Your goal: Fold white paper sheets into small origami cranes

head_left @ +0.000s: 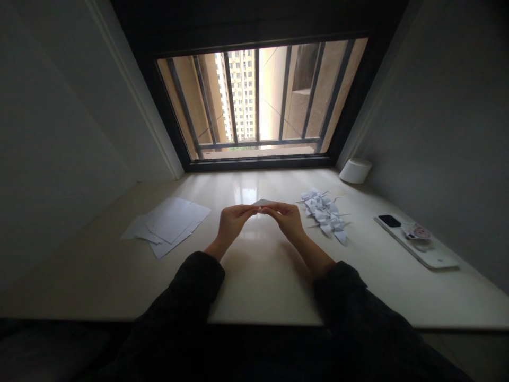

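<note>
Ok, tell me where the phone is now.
In the head view, the phone lies on the counter by the right-hand wall, right of the folded papers and nearer the camera than the white container.

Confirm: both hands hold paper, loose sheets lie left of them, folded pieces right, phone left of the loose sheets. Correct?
Not quite: the phone lies right of the folded pieces, as the head view shows. The rest stands: left hand and right hand hold paper, loose sheets left, folded pieces right.
</note>
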A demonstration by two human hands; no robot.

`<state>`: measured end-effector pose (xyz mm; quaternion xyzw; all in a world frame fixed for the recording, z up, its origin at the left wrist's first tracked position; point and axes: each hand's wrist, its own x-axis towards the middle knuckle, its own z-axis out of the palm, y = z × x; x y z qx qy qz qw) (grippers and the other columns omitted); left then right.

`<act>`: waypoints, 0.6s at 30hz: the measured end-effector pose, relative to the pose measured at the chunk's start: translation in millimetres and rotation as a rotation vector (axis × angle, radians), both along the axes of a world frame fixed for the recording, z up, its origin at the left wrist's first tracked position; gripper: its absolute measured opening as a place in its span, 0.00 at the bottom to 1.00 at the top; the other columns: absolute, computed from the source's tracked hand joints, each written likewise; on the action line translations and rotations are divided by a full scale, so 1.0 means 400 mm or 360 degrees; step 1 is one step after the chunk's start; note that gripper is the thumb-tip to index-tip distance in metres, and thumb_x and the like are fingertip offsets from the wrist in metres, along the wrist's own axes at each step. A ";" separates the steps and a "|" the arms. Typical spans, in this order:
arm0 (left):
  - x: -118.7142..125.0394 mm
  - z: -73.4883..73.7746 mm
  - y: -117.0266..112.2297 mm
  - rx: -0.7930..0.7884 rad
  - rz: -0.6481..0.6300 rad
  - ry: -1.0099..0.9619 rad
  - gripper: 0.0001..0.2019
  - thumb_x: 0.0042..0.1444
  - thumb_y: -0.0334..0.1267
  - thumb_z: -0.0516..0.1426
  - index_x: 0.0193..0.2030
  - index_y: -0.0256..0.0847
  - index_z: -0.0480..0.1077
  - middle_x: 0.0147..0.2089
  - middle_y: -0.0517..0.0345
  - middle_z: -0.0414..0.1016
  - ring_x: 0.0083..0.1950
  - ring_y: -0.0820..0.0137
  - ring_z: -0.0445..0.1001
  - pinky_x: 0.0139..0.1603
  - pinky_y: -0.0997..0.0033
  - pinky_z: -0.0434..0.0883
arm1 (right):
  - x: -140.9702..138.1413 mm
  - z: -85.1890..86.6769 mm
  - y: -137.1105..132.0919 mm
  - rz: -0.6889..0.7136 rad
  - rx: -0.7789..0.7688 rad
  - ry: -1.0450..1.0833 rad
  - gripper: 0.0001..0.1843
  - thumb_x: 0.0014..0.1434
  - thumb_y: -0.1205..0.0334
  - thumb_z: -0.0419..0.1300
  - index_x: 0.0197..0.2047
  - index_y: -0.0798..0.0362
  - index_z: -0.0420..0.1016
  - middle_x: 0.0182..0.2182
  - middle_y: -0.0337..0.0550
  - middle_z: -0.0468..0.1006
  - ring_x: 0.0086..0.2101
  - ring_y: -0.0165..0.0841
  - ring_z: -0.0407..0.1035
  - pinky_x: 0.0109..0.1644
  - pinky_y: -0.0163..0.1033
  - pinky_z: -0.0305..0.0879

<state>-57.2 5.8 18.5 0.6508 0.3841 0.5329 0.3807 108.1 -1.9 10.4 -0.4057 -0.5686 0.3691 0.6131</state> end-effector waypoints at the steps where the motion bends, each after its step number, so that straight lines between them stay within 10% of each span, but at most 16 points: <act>1: 0.003 -0.001 0.000 -0.0011 0.0008 -0.0018 0.11 0.47 0.44 0.64 0.36 0.42 0.79 0.35 0.54 0.81 0.38 0.64 0.79 0.44 0.63 0.74 | -0.001 0.001 -0.001 -0.0011 0.0005 -0.0005 0.07 0.46 0.55 0.68 0.29 0.47 0.82 0.28 0.39 0.82 0.31 0.37 0.76 0.42 0.43 0.70; 18: 0.012 -0.013 -0.002 -0.0065 0.0107 -0.0191 0.11 0.44 0.43 0.66 0.35 0.42 0.79 0.36 0.54 0.81 0.38 0.65 0.78 0.44 0.64 0.74 | -0.001 -0.006 0.007 -0.0052 0.0037 0.0045 0.07 0.46 0.55 0.68 0.31 0.46 0.82 0.31 0.38 0.82 0.35 0.39 0.76 0.45 0.44 0.70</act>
